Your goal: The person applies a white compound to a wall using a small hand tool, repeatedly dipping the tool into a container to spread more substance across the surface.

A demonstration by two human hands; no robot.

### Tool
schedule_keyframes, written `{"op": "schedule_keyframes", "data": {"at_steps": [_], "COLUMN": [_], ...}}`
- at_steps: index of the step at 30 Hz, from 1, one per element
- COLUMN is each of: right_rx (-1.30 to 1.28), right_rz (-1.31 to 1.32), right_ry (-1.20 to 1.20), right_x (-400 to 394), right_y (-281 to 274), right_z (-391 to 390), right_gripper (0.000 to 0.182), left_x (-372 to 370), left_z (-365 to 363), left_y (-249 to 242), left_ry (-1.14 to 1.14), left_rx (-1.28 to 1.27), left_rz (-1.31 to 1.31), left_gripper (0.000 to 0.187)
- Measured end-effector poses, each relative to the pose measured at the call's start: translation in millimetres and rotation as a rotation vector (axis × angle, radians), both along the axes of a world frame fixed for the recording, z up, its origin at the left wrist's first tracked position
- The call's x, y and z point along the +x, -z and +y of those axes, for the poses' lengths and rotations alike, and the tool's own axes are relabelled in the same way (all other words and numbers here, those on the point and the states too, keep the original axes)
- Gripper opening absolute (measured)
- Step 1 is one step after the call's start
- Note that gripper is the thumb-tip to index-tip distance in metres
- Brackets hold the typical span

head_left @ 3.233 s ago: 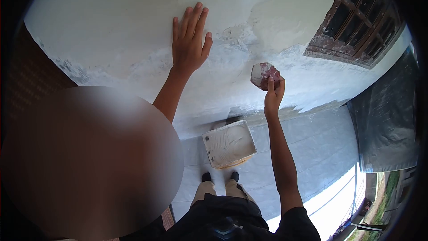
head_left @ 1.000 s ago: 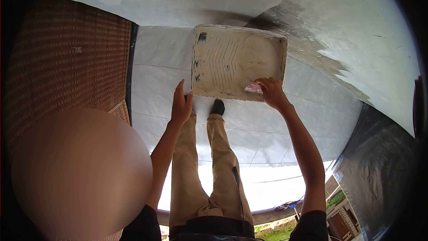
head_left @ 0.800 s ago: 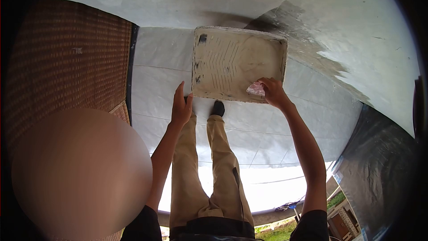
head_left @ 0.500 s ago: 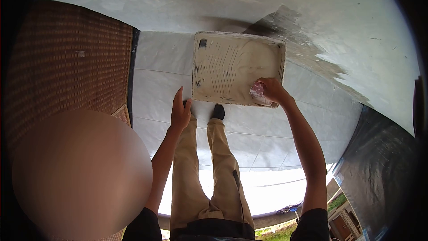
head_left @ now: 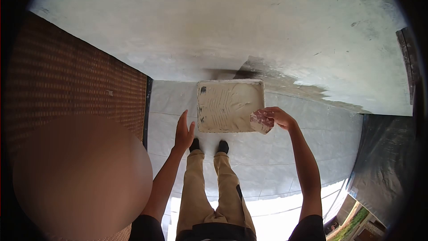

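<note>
My right hand [head_left: 281, 118] grips a flat, reddish pad smeared with white paint [head_left: 261, 122], over the near right corner of the paint tray [head_left: 231, 130]. The pad's exact kind is something I cannot tell. The tray has a ribbed slope on its left and cream-coloured paint across its bottom. Held out to the left of the tray, my left hand [head_left: 183, 133] is open and empty, its fingers stretched and thumb apart.
A wall [head_left: 178, 27] rises ahead, with a darker, unevenly coated patch [head_left: 285, 78] low down. Grey sheeting [head_left: 307, 129] covers the floor. A woven brown panel [head_left: 84, 71] stands left, black sheeting [head_left: 383, 151] hangs right. A blurred disc hides the lower left.
My right hand has lifted the pad from the paint to over the tray's near right corner. My view has tilted up, showing more wall, and my left hand stays open.
</note>
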State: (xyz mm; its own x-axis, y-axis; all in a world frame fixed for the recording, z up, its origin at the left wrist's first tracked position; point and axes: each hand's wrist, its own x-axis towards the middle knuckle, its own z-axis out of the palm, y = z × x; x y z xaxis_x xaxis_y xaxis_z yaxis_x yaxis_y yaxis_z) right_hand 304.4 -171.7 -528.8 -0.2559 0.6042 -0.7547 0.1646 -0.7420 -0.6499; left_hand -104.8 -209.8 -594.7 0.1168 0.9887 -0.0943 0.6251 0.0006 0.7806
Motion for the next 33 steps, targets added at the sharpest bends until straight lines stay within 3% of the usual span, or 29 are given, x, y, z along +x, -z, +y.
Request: {"op": "schedule_keyframes", "data": {"at_steps": [5,13,15,17,23,25,27,29,31,33], "right_rx": [0.201,0.607,0.695,0.772,1.377,1.504,1.711,1.753,2.053,2.076], "right_rz": [0.434,0.636,0.565,0.515,0.219,0.113,-0.439,-0.448,-0.854,-0.956], "right_ry": [0.272,0.386,0.568,0.58,0.694,0.753,0.802,0.835,0.8,0.808], "right_x": [4.1,-17.2,-31.3,-39.4,-85.7,-99.1,-114.6,-130.8,-139.2,-147.8], "right_y": [-81.6,-266.8,-317.6,-355.7,-432.0,-440.3,-450.6,-455.5,-442.3,-430.7], "right_z": [-6.1,22.0,28.5,36.4,66.2,78.5,79.7,87.5,108.0,125.3], "right_gripper": [0.041,0.023,0.021,0.02,0.025,0.03,0.032,0.035,0.037,0.039], "left_x": [19.0,64.2,72.5,79.8,95.2,97.0,96.8,96.9,94.3,90.8], "left_z": [71.0,167.6,183.2,192.3,216.3,227.9,239.2,252.1,266.7,280.5], "left_y": [-101.3,-351.9,-411.2,-466.7,-587.5,-611.4,-623.9,-630.0,-627.5,-623.8], "left_ry": [0.079,0.121,0.152,0.149,0.209,0.219,0.223,0.213,0.222,0.23], "left_rx": [0.212,0.721,0.928,1.008,1.315,1.382,1.438,1.503,1.519,1.537], "left_rz": [-0.039,-0.124,-0.116,-0.103,-0.053,-0.008,0.033,0.097,0.116,0.135], "left_gripper": [0.054,0.054,0.054,0.055,0.056,0.056,0.056,0.055,0.055,0.055]}}
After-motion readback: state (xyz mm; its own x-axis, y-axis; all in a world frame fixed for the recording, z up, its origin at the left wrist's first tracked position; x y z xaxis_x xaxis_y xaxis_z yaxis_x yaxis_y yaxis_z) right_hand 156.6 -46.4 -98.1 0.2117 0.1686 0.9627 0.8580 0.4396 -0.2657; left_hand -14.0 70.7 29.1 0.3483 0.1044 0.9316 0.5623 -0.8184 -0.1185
